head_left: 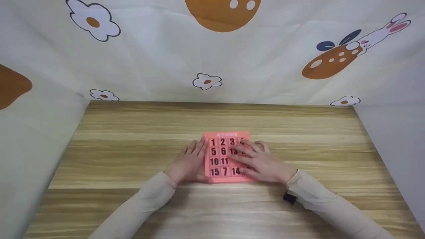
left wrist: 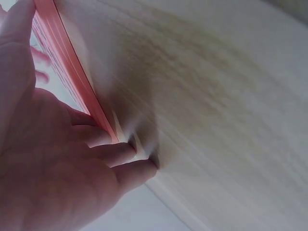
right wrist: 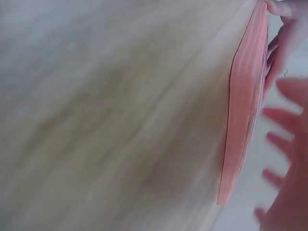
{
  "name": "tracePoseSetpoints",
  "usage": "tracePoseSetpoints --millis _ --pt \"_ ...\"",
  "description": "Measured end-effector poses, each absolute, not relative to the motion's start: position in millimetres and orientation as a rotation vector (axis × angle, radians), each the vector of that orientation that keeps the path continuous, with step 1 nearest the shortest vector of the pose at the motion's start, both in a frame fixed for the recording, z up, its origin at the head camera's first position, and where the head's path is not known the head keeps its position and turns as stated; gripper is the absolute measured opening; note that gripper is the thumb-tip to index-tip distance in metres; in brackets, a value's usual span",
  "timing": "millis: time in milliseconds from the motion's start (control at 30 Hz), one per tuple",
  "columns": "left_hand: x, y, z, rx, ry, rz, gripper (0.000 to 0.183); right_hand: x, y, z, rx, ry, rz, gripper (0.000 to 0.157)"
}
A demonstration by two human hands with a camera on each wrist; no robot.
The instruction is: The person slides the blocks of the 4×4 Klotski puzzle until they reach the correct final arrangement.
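Head view: one number puzzle point(head_left: 224, 157), salmon-pink, square-cornered, pale lettering along its far margin; laid flat near the middle of a wood-grain table point(head_left: 132, 142). Dark numerals are borne on its tiles point(head_left: 214, 151): 1, 2, 3 and a part-covered 4 in the far row; 15, 7, 14 legible in the near row. The left side is flanked by the left hand point(head_left: 189, 162), fingers extended, thumb at the near corner. The right-hand columns are overlaid by the right hand point(head_left: 267, 164), fingers spread, nothing clasped. Wood is left on every side; the printed cloth point(head_left: 149, 66) is set well apart beyond the far edge.

Left wrist view: the puzzle's side is touched by loosely extended fingers.

Right wrist view: the layered pink side is shown; fingers blurred, spread, contact undeterminable.
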State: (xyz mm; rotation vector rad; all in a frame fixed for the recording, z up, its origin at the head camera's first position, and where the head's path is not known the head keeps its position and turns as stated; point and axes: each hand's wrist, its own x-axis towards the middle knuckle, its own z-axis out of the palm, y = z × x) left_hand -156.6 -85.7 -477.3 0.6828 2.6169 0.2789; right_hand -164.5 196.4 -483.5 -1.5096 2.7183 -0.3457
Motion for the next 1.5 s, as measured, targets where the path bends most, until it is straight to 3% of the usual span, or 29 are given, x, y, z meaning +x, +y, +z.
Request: tracePoseSetpoints --millis 100,200,400,633,900,1167,1500 --pt "-157 -86 -478 0.678 2.612 0.271 0.127 -162 198 -484 -1.724 2.583 -0.518 0.031" --pt "-157 -86 -477 0.667 2.611 0.269 0.127 -160 200 -484 -1.758 2.543 -0.602 0.022" --pt "-156 -86 -475 0.678 2.623 0.274 0.127 -158 199 -485 -1.579 2.685 -0.523 0.029" --pt "-156 -86 -476 0.688 2.628 0.259 0.126 -149 187 -484 -1.648 2.560 -0.423 0.043" --pt "-158 -86 -476 0.684 2.622 0.282 0.127 -152 192 -480 -1.588 2.663 -0.625 0.022" --pt "-157 -85 -477 0.673 2.615 0.282 0.126 -151 180 -485 -1.583 2.622 -0.405 0.050" --pt "-155 -86 -476 0.684 2.620 0.317 0.125 -143 188 -483 -1.690 2.567 -0.538 0.043"
